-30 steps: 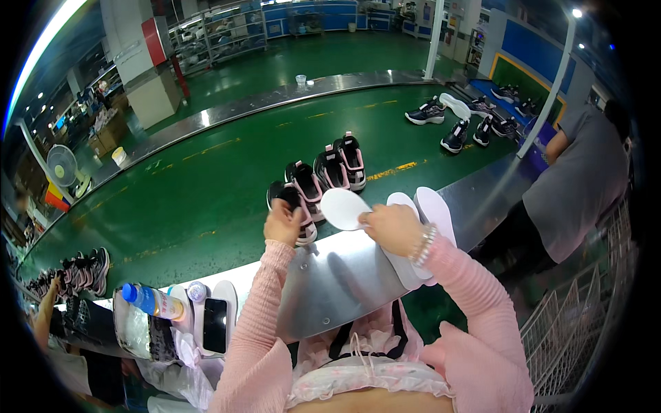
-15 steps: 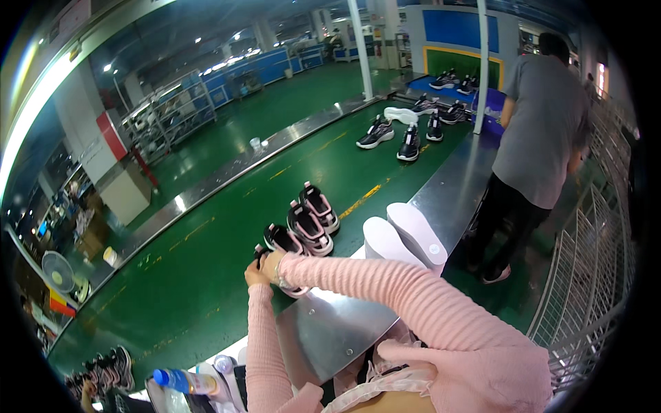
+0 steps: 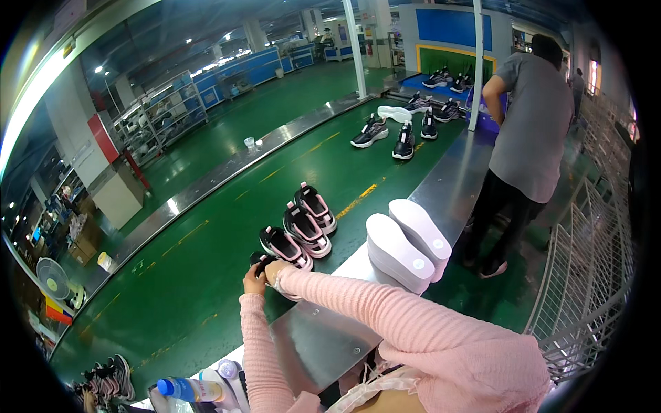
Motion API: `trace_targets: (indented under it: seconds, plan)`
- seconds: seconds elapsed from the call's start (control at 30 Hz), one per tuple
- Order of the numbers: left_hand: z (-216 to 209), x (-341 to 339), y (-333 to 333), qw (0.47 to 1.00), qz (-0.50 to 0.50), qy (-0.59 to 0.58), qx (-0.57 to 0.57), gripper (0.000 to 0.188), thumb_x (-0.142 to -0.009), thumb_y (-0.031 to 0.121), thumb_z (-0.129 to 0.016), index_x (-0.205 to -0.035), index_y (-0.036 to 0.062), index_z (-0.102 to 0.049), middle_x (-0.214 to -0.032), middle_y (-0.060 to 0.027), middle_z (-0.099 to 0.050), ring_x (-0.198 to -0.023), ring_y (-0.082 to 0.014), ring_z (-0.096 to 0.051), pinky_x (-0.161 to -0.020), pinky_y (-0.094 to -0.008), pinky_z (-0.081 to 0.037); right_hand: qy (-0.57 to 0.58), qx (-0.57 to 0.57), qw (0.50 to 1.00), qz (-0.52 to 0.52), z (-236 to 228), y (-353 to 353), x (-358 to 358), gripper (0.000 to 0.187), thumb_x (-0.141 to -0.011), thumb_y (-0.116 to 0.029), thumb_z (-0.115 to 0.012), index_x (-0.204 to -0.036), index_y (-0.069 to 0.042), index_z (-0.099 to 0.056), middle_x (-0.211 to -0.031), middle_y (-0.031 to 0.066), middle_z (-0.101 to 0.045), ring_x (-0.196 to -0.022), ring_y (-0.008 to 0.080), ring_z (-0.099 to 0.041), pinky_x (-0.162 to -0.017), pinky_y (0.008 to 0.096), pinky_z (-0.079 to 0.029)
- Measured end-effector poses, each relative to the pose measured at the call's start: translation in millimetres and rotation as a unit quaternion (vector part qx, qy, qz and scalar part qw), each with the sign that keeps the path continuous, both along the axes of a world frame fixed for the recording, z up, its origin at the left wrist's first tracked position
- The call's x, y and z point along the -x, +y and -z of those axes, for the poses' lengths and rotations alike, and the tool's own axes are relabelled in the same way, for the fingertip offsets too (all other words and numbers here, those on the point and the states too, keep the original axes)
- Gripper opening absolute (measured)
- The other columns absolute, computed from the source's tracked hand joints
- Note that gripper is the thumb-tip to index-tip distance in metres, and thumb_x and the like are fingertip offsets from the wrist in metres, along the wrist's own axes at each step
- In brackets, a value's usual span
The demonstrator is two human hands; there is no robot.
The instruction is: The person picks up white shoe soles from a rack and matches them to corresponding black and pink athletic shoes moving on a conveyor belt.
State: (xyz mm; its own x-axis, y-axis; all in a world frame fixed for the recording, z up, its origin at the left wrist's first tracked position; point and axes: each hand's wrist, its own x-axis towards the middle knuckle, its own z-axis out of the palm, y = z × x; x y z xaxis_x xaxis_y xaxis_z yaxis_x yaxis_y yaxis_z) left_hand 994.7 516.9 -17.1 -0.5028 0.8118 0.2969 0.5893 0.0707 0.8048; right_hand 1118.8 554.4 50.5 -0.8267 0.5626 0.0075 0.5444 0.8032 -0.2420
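Note:
Both my hands are together on a black and pink sneaker (image 3: 261,263) at the near edge of the green conveyor belt (image 3: 200,275). My left hand (image 3: 253,279) grips it from the left side with bent fingers. From the right, my right hand (image 3: 277,270) closes over it, and my sleeve and wrist hide much of the shoe. Just beyond stand three more black and pink sneakers in a row: a near one (image 3: 286,244), a middle one (image 3: 306,230) and a far one (image 3: 315,206).
Two white shoe soles (image 3: 406,244) lie right of my arm. Black sneakers (image 3: 404,141) stand farther along the belt. A person in a grey shirt (image 3: 527,124) stands right, near wire racks (image 3: 585,261). A blue-capped bottle (image 3: 191,389) and several sneakers (image 3: 110,377) are at lower left.
My hands stay on the sneaker, with only a slight shift. The view has moved a little. The person in grey has lifted a bent elbow over the purple bin.

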Motion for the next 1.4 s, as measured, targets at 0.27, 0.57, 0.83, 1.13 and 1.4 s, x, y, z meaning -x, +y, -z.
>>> trace_targets:
  seconds: [0.27, 0.57, 0.83, 1.13, 1.4]
  plan:
    - [5, -8, 2, 1.000, 0.013, -0.022, -0.005, 0.031, -0.071, 0.002, -0.047, -0.101, 0.0012, -0.055, -0.095, -0.0161, -0.059, -0.090, -0.0250, -0.057, -0.080, -0.0318, -0.042, -0.058, 0.026, 0.998, 0.007, 33, 22, 26, 0.028, -0.076, -0.023, -0.048, -0.097, -0.008, -0.060, -0.099, 0.0124, -0.058, -0.092, 0.0245, -0.057, -0.078, 0.0348, -0.045]
    - [3, -28, 17, 0.999, -0.028, 0.011, -0.012, 0.034, -0.071, 0.000, -0.043, -0.103, 0.0018, -0.055, -0.097, -0.0175, -0.058, -0.090, -0.0266, -0.057, -0.082, -0.0329, -0.042, -0.055, 0.006, 0.998, -0.031, 7, 18, -2, 0.026, -0.073, -0.023, -0.050, -0.090, -0.007, -0.062, -0.092, 0.0132, -0.060, -0.086, 0.0244, -0.058, -0.075, 0.0357, -0.046]
    - [0, -10, -9, 0.973, -0.146, 0.164, -0.077, 0.029, -0.073, 0.010, -0.056, -0.100, -0.0002, -0.053, -0.095, -0.0165, -0.056, -0.090, -0.0275, -0.053, -0.079, -0.0336, -0.042, -0.042, 0.008, 0.985, -0.169, -50, -2, -30, 0.025, -0.071, -0.023, -0.051, -0.084, -0.006, -0.064, -0.086, 0.0140, -0.062, -0.081, 0.0243, -0.060, -0.072, 0.0366, -0.047]
    - [-107, -133, 9, 0.878, -0.098, 0.202, 0.422, 0.026, -0.079, 0.016, -0.043, -0.100, 0.0065, -0.056, -0.097, -0.0141, -0.058, -0.090, -0.0288, -0.056, -0.076, -0.0368, -0.045, -0.096, -0.006, 0.995, 0.034, -72, 136, -120, 0.049, -0.063, -0.036, -0.062, -0.108, -0.018, -0.052, -0.115, 0.0137, -0.048, -0.107, 0.0308, -0.045, -0.089, 0.0537, -0.030]
    - [-15, -71, 55, 0.913, -0.238, -0.198, 0.266, 0.031, -0.083, 0.035, -0.041, -0.100, 0.0133, -0.054, -0.091, -0.0049, -0.056, -0.078, -0.0170, -0.052, -0.062, -0.0305, -0.044, -0.164, 0.086, 0.982, -0.037, -49, 160, -109, 0.052, -0.063, -0.048, -0.059, -0.103, -0.014, -0.058, -0.104, 0.0100, -0.057, -0.097, 0.0232, -0.054, -0.082, 0.0336, -0.042]
